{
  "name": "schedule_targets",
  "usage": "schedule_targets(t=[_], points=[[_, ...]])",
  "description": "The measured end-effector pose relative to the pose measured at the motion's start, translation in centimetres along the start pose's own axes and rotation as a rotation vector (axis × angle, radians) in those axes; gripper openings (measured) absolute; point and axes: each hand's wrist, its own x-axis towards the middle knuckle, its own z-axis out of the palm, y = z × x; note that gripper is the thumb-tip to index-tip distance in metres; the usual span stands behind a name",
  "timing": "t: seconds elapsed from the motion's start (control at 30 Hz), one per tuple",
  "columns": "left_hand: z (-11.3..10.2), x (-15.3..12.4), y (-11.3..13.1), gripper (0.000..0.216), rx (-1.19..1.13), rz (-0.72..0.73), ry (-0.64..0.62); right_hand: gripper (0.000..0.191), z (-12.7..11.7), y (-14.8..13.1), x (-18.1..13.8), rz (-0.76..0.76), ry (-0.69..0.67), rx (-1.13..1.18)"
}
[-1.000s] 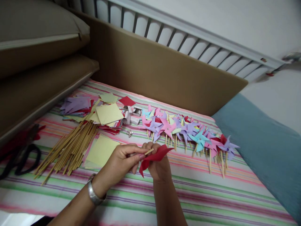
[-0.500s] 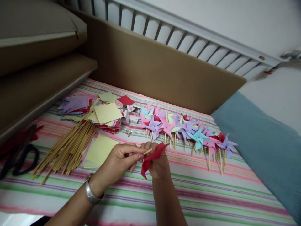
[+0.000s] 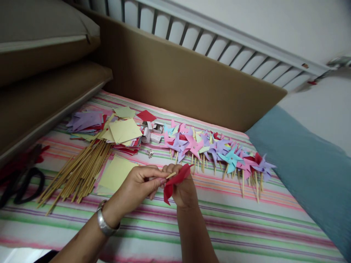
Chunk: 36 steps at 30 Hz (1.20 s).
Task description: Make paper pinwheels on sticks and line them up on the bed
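Observation:
My left hand point(image 3: 145, 182), with a silver bangle at its wrist, is closed and pinches a thin wooden stick point(image 3: 171, 175) near its tip. Most of that stick is hidden by the fingers. Just to the right, my right hand point(image 3: 184, 188) is closed on a red paper pinwheel point(image 3: 178, 179), holding it from behind. The stick's tip is right beside the pinwheel; I cannot make out whether they are joined. Below and left of the hands lies a yellow paper stack point(image 3: 116, 175). A small heap of metal pins point(image 3: 149, 153) sits beyond them.
Wooden sticks point(image 3: 82, 168) lie piled at left, near black-handled scissors point(image 3: 30, 186). Paper squares point(image 3: 125, 131) and small white boxes point(image 3: 155, 137) stand behind. Finished pinwheels point(image 3: 216, 149) fill the back right. A brown board point(image 3: 186, 73) rises behind the striped cloth point(image 3: 246, 219).
Both hands keep their grips on the stick and the red pinwheel. The pinwheel has tilted slightly, and the whole view has shifted a little.

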Motion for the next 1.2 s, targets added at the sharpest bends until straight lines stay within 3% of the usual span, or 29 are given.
schedule_targets(t=[0.5, 0.77, 0.97, 1.2], points=[[-0.2, 0.3, -0.1, 0.021, -0.033, -0.032, -0.005, 0.025, -0.5, 0.1, 0.1, 0.067, 0.009, 0.054], [-0.5, 0.5, -1.5, 0.028, -0.148, -0.157, 0.094, 0.028, 0.5, 0.3, 0.8, 0.097, 0.194, 0.056], [-0.2, 0.9, -2.0, 0.017, -0.363, -0.167, 0.120, 0.026, 0.8, 0.1, 1.1, 0.093, 0.180, -0.050], [-1.1, 1.7, -2.2, 0.012, -0.672, -0.124, 0.289, 0.032, 0.3, 0.6, 1.0, 0.166, 0.138, -0.236]])
